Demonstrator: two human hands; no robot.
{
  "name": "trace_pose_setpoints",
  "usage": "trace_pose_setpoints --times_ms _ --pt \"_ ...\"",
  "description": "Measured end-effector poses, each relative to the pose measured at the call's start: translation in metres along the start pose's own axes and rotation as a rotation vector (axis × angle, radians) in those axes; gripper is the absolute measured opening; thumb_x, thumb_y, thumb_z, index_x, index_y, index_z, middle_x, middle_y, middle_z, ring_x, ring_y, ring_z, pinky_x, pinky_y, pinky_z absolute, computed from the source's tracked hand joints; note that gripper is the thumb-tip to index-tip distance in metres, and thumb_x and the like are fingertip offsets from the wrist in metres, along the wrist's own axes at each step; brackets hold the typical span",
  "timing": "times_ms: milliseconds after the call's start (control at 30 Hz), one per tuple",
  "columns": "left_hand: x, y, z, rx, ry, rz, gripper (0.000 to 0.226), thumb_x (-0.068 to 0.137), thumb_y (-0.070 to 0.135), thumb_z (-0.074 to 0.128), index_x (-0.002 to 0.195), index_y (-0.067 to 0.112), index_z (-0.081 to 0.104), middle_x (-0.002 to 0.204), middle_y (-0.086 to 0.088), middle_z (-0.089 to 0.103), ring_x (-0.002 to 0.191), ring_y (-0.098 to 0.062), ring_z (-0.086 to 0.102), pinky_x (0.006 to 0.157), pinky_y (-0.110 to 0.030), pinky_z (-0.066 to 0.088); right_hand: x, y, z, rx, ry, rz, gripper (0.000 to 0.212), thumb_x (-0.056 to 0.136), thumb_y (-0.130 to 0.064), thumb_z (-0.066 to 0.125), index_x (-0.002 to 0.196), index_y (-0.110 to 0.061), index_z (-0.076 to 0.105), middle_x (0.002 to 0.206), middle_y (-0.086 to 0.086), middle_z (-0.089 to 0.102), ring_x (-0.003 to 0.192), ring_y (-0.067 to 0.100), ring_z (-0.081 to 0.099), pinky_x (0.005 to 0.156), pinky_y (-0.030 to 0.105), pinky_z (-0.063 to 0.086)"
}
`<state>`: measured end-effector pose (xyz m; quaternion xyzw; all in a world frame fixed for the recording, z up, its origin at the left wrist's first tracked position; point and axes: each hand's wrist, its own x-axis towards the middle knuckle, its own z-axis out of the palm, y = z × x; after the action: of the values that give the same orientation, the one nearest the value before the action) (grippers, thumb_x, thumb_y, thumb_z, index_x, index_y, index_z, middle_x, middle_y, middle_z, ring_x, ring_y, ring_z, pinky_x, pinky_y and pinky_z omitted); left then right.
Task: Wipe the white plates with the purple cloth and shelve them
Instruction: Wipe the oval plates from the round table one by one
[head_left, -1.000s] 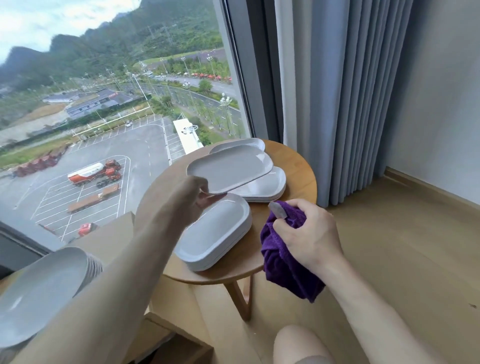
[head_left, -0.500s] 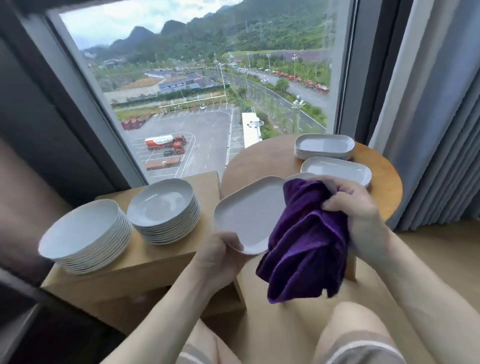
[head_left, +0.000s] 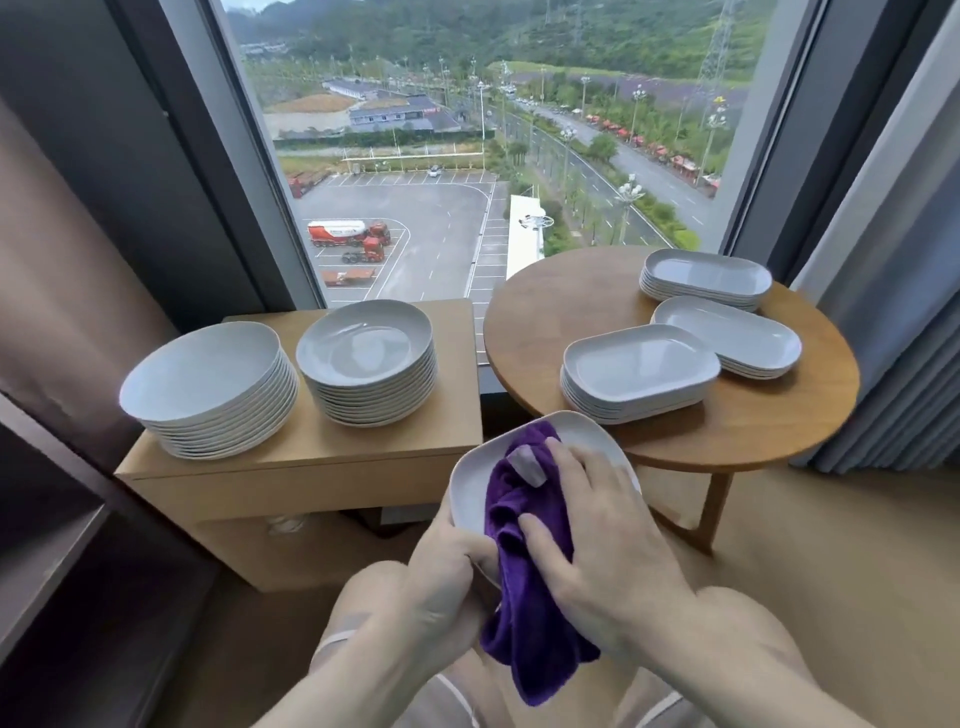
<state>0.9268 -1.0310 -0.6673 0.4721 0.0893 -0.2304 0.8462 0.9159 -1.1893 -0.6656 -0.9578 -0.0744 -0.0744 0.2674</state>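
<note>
Round wooden bench (head_left: 550, 332) beside a low wooden cabinet (head_left: 311, 467); grey curtain (head_left: 893, 312) at right; window (head_left: 493, 130) overlooking a car park with red trucks (head_left: 363, 241).

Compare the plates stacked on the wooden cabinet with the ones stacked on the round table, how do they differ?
The cabinet plates are round and deep like bowls; the round table plates are oblong and shallow. The cabinet plates stand in two tall stacks on the wooden cabinet; the round table plates lie in three lower stacks on the round table. Both sets are white and glossy.

No legible text — none anywhere
</note>
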Motion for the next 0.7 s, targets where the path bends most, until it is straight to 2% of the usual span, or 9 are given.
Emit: trace_pose_setpoints --times_ms 67,133,233,333,467,533,633,700 --pt "-0.003 0.002 0.0 0.012 -0.027 -0.005 0.093 0.046 -0.018 0.042 0.131 0.013 0.063 0.099 -0.025 0.071 0.077 -0.035 0.067 0.049 -0.03 0.051 -0.005 -0.005 0.002 0.134 -0.074 -0.012 0.091 0.084 -0.074 0.04 0.161 -0.029 0.019 0.154 -0.02 0.026 0.142 0.003 0.025 0.12 0.028 0.026" --pt "-0.007 -0.001 0.0 0.029 -0.044 -0.025 0.095 0.046 -0.019 0.041 0.134 0.013 0.059 0.089 -0.023 0.07 0.067 -0.031 0.068 0.045 -0.029 0.049 -0.006 -0.003 0.006 0.298 -0.092 0.035 0.089 0.081 -0.073 0.051 0.158 -0.036 0.024 0.152 -0.027 0.031 0.142 -0.003 0.027 0.12 0.029 0.029" --pt "-0.01 -0.015 0.003 0.109 -0.108 -0.045 0.102 0.048 -0.022 0.045 0.14 0.021 0.054 0.104 -0.024 0.07 0.08 -0.033 0.071 0.051 -0.032 0.052 -0.007 0.003 0.018 0.433 -0.05 0.147 0.073 0.082 -0.066 0.059 0.148 -0.044 0.037 0.138 -0.032 0.045 0.134 -0.002 0.041 0.113 0.031 0.04" --pt "-0.008 -0.022 0.007 0.131 -0.158 -0.053 0.103 0.047 -0.024 0.046 0.136 0.027 0.055 0.107 -0.022 0.072 0.082 -0.03 0.072 0.054 -0.032 0.055 -0.012 0.007 0.026 0.421 0.004 0.19 0.059 0.089 -0.046 0.061 0.144 -0.043 0.041 0.133 -0.035 0.045 0.129 -0.005 0.043 0.109 0.023 0.041" --pt "-0.008 -0.018 0.006 0.154 -0.143 -0.026 0.095 0.047 -0.018 0.046 0.129 0.029 0.06 0.111 -0.018 0.072 0.096 -0.032 0.071 0.066 -0.034 0.058 -0.006 0.021 0.023 0.364 0.065 0.153 0.069 0.08 -0.023 0.055 0.147 -0.033 0.046 0.14 -0.025 0.047 0.134 -0.005 0.039 0.11 0.011 0.032" --pt "-0.006 -0.015 0.002 0.174 -0.135 -0.036 0.094 0.047 -0.015 0.047 0.126 0.032 0.063 0.113 -0.018 0.07 0.101 -0.036 0.067 0.066 -0.034 0.059 0.003 0.034 0.022 0.292 0.106 0.144 0.072 0.078 -0.021 0.053 0.149 -0.027 0.047 0.144 -0.02 0.044 0.135 -0.002 0.035 0.113 0.015 0.029" --pt "-0.009 -0.01 0.0 0.192 -0.184 -0.047 0.092 0.048 -0.012 0.052 0.123 0.04 0.065 0.118 -0.015 0.068 0.113 -0.04 0.062 0.077 -0.038 0.06 0.012 0.049 0.019 0.193 0.174 0.182 0.071 0.076 -0.024 0.052 0.147 -0.021 0.05 0.141 -0.011 0.044 0.123 0.009 0.039 0.107 0.03 0.036" --pt "-0.005 -0.01 -0.004 0.196 -0.209 -0.055 0.093 0.048 -0.012 0.051 0.123 0.041 0.066 0.121 -0.015 0.068 0.117 -0.042 0.062 0.08 -0.04 0.06 0.013 0.051 0.016 0.163 0.191 0.197 0.07 0.076 -0.025 0.052 0.146 -0.021 0.052 0.138 -0.01 0.046 0.118 0.011 0.039 0.104 0.031 0.037"
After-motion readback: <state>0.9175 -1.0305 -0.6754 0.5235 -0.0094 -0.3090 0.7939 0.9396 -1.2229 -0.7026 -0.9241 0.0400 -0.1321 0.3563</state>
